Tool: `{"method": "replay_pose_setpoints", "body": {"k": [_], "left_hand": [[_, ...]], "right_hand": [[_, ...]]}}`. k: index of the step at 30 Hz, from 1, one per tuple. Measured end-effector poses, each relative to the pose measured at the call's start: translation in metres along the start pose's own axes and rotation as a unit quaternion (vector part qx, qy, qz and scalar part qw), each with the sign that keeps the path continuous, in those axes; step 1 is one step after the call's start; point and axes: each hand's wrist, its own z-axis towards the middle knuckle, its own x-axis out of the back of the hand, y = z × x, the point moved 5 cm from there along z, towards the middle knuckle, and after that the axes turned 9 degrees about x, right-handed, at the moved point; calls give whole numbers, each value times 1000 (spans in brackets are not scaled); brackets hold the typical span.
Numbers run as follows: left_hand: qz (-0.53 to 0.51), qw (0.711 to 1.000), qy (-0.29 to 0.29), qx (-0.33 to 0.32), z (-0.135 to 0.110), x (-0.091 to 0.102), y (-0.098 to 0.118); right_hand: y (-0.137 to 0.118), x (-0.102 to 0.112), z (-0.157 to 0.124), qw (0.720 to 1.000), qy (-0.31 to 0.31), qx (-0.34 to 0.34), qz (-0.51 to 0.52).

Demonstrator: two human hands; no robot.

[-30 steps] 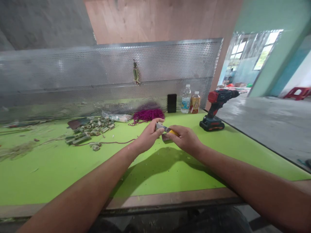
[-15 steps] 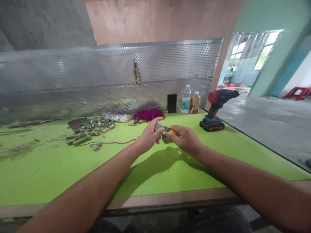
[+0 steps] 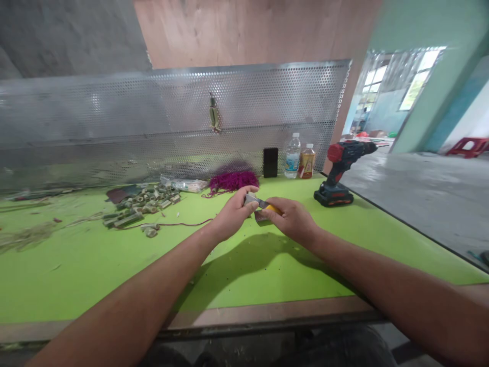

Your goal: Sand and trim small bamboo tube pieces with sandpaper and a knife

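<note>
Above the green tabletop [image 3: 244, 278], my two hands meet. In my right hand [image 3: 292, 215] is a yellow-handled utility knife [image 3: 272, 208], its metal blade pointing toward the left hand. My left hand [image 3: 234, 214] is closed on a small pale piece [image 3: 252, 194], mostly covered by fingers, and its thumb lies against the blade. Whether the edge is cutting into the piece I cannot tell. Just under the right fingers shows a flat grey-brown piece [image 3: 261, 216]; what it is stays unclear.
Left lies a pile of short bamboo pieces [image 3: 147, 201] with a dark cord [image 3: 183, 224]. Behind are purple strings [image 3: 234, 180], a black phone-like slab [image 3: 270, 162], a water bottle [image 3: 292, 158] and an amber drink bottle [image 3: 307, 163]. A cordless drill [image 3: 338, 171] stands right.
The left fingertips have shifted slightly, and a little more of the pale piece shows behind the blade. The right hand stays nearly still.
</note>
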Motion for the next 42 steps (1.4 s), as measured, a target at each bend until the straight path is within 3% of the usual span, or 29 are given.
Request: {"method": "replay_pose_setpoints", "body": {"k": [8,24,33,42], "left_hand": [[16,999,41,-16,4,-2,-5],[-86,996,0,28,2,5,-6],[-44,998,15,39,0,-1,-4],[6,1000,12,-11,2,-2,-6]], "right_hand": [[2,3,0,1000,19,-8,-14],[-1,1,-1,1000,5,-2,-24],[-1,2,-1,1000,6,-8,-20],[0,0,0,1000,-5,-6,7]]}}
